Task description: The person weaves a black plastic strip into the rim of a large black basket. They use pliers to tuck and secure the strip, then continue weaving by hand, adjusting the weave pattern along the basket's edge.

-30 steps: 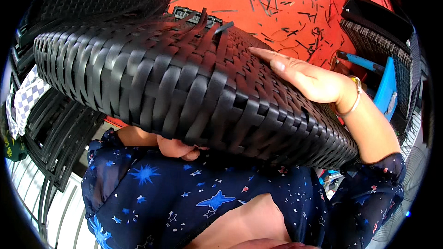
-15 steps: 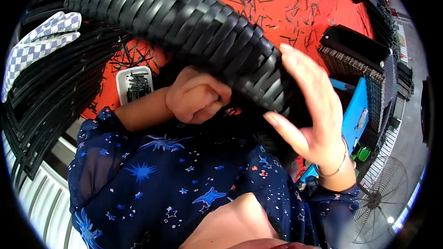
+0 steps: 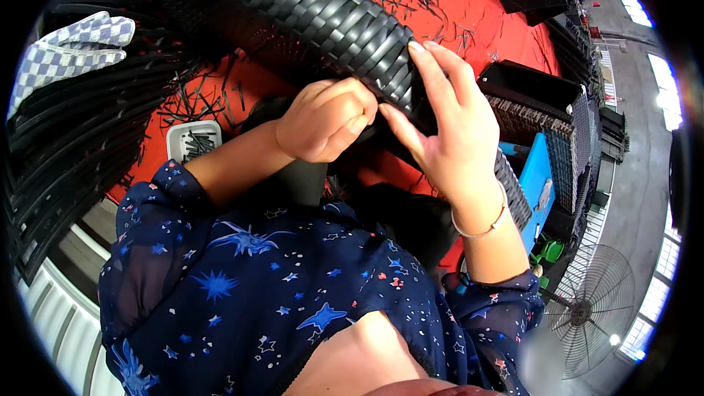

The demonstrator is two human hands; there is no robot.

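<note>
A black woven strip piece [image 3: 323,18], a long curved band of glossy interlaced flat strips, runs from the upper left down to the middle. My right hand [image 3: 462,132] grips its near end, with the fingers on top of the weave and the thumb at the lower edge. Just left of that thumb, my left hand [image 3: 326,121] is curled into a fist against the underside edge of the band. Whatever sits inside the left fist is hidden.
Black offcuts litter a red covering [image 3: 506,37]. Left of me are a white tub [image 3: 194,141] of short black pieces, stacked black frames [image 3: 51,147] and a checked glove [image 3: 73,51]. On the right stand a woven box [image 3: 532,95], a blue panel [image 3: 539,191] and a fan [image 3: 587,308].
The woven band's near end has shifted left and up. My right hand, spread beside it before, has closed on that end. My left fist has moved up and right to the edge.
</note>
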